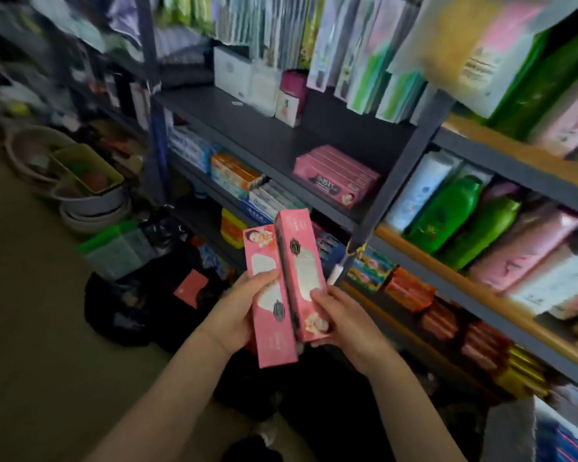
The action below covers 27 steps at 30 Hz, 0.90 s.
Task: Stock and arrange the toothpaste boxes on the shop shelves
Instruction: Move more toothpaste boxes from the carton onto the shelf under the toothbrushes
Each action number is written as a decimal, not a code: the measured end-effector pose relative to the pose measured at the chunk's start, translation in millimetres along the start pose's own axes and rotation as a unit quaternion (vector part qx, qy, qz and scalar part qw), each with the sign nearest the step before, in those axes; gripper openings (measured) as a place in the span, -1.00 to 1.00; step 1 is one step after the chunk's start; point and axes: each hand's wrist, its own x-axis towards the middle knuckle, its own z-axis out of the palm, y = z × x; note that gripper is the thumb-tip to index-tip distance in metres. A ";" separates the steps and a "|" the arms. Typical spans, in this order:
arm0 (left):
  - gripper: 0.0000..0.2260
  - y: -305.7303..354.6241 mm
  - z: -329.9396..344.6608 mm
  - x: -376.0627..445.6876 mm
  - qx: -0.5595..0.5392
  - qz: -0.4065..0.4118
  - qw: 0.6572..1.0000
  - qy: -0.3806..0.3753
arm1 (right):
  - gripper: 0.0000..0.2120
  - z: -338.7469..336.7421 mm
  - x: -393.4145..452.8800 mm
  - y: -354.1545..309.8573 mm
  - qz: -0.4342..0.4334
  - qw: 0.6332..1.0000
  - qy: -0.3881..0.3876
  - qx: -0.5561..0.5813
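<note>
Left grip (239,311) curled round left pink toothpaste box (270,301), thumb across its face. Right grip (339,323) pinches right pink toothpaste box (301,278) near its lower end. Boxes side by side, touching, held upright before the shelves. Stack of matching pink boxes (336,176) lies on dark shelf (264,135) above. Black bag (141,295) on floor holds a red packet (191,288)

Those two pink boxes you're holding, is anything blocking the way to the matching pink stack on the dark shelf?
Nothing visible does. The left hand and right hand hold the two pink boxes in open air below the shelf. The pink stack sits at its front edge, with bare shelf beside it.
</note>
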 end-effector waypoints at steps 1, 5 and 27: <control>-0.56 6.7 -3.0 12.7 0.007 0.006 1.000 0.001 | -0.77 2.1 17.3 -3.8 -0.010 1.000 0.007 -0.029; -0.65 46.5 -5.4 65.3 0.047 0.051 0.997 0.016 | -0.74 12.3 89.2 -33.2 -0.067 0.992 -0.024 -0.101; -0.68 192.1 43.9 313.7 0.144 0.024 0.989 -0.029 | -0.46 -63.6 300.3 -188.2 -0.074 0.716 0.346 -0.602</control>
